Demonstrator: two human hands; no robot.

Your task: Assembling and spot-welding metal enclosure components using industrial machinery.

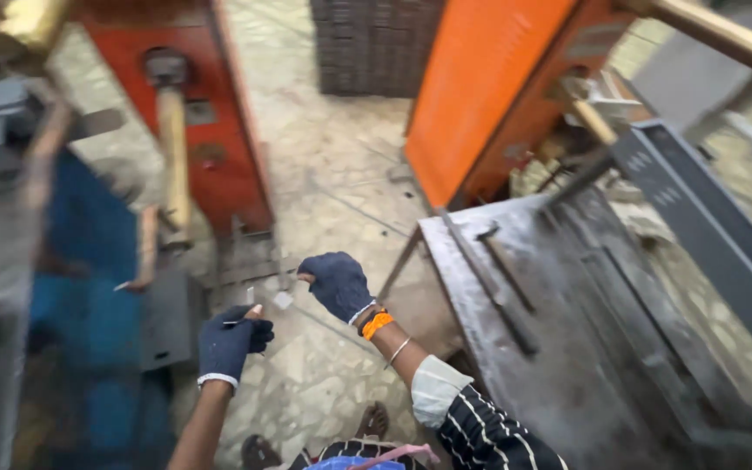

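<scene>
Small metal piece (282,299): pale, squarish, sits in the air between the two hands, over the stone floor (332,174). Blurred, so can't tell which hand actually carries it, or whether it's touching either.

Left hand (230,341): dark glove, fingers curled closed, pinching a thin sliver of metal (238,323) near the thumb. Right hand (337,283): dark glove, orange band at the wrist, fingers bent in with the fingertips toward the small piece. Grip on anything can't be confirmed.

Progress, as a judgement: the piece is in hand, not yet at any machine. Nothing is seated on the electrode arm (172,157) of the red machine (224,130) ahead, and the hands are well short of it. So pickup looks done; placing and whatever the machine does look left.

Around it: grey steel surface (559,348) to the right, with a few flat bars (505,268) lying on it, well apart from the hands. Orange machine (489,87) behind that surface. Blue cabinet (89,287) at left. Dark stacked crates (376,43) at the far end of the floor.
</scene>
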